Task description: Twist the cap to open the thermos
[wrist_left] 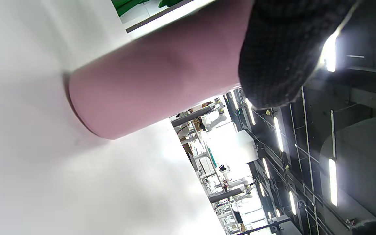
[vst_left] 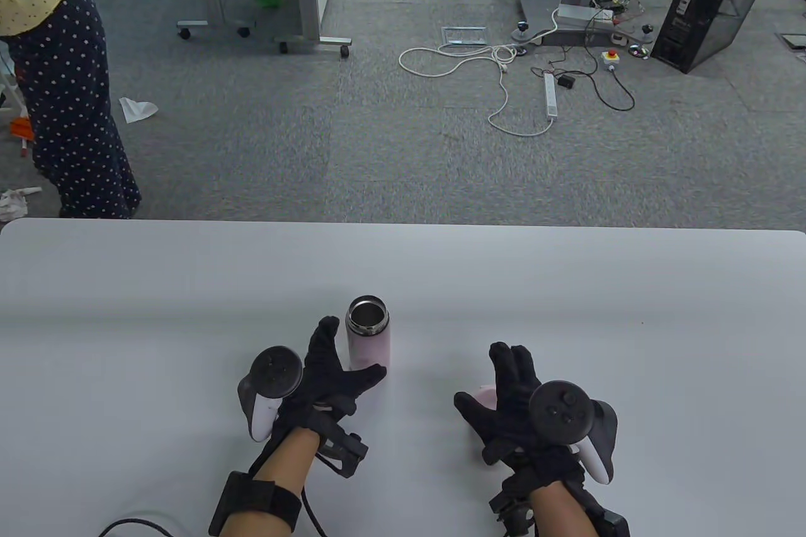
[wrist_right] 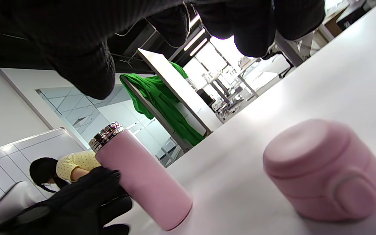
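Note:
The pink thermos (vst_left: 369,345) stands upright on the white table (vst_left: 567,285), its steel mouth (vst_left: 368,314) uncovered. It also shows in the left wrist view (wrist_left: 162,81) and the right wrist view (wrist_right: 142,176). Its pink cap (wrist_right: 325,169) stands on the table apart from it, to the right; in the table view only an edge of the cap (vst_left: 483,397) shows under my right hand. My left hand (vst_left: 343,367) is spread open beside the thermos, fingers along its left side, thumb (wrist_left: 282,52) by its base. My right hand (vst_left: 494,383) is open just above the cap, holding nothing.
The table's far edge (vst_left: 403,222) lies beyond the thermos. A person in a dotted skirt (vst_left: 69,109) stands past the table's far left corner. Cables (vst_left: 504,71) and a computer case (vst_left: 711,8) lie on the floor behind.

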`<state>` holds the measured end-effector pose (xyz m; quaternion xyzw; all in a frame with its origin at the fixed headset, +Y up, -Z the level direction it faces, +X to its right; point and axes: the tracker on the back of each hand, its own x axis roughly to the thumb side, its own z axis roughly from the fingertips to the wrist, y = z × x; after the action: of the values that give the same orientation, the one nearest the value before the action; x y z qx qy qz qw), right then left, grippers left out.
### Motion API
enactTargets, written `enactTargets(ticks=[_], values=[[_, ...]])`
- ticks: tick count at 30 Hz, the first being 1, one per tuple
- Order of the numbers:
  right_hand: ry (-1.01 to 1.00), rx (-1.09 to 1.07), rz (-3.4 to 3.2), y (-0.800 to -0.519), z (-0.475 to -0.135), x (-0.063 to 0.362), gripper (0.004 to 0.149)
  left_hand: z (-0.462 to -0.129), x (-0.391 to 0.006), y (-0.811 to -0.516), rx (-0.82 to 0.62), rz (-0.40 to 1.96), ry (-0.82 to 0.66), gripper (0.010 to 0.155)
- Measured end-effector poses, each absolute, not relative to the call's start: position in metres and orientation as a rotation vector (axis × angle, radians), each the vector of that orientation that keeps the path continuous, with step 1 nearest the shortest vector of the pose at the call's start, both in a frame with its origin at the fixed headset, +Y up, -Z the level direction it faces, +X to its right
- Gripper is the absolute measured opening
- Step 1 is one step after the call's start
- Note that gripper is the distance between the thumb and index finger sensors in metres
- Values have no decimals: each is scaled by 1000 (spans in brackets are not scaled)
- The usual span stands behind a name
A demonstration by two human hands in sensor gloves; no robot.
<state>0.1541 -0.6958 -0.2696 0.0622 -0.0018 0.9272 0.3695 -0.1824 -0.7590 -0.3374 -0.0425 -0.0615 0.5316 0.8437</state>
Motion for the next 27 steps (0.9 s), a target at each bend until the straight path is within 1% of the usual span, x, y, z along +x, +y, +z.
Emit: enactTargets(ticks=[3, 4, 5, 6, 11, 15, 16, 17, 19, 23, 27], values=[[-20, 150, 2394, -696, -269, 155, 95, -325, -189, -749, -24, 1106, -147, 108], [-20, 148, 2397, -696, -269, 155, 95, -321, -191, -746, 14, 1110, -147, 109], [-25, 142, 2409, -696, -269, 154, 95, -316, -193, -740, 97, 1106, -155, 110], [-30, 140, 2423, -696, -269, 154, 95, -313, -194, -736, 129, 1091, -164, 110], [-42, 126, 2492, -696, -268, 150, 95, -297, -198, -717, 210, 999, -212, 110], [-79, 105, 2569, -694, -265, 146, 94, -291, -196, -718, 257, 967, -251, 110], [-89, 100, 2580, -694, -264, 145, 94, -293, -195, -719, 243, 936, -261, 110], [-86, 101, 2587, -694, -264, 144, 94, -294, -195, -719, 199, 915, -271, 110], [-93, 100, 2602, -693, -263, 142, 94, -294, -193, -718, 200, 900, -280, 109], [-121, 93, 2632, -690, -261, 140, 95, -294, -185, -711, 159, 830, -292, 108], [-127, 90, 2639, -689, -261, 140, 95, -290, -179, -706, 55, 735, -283, 106]])
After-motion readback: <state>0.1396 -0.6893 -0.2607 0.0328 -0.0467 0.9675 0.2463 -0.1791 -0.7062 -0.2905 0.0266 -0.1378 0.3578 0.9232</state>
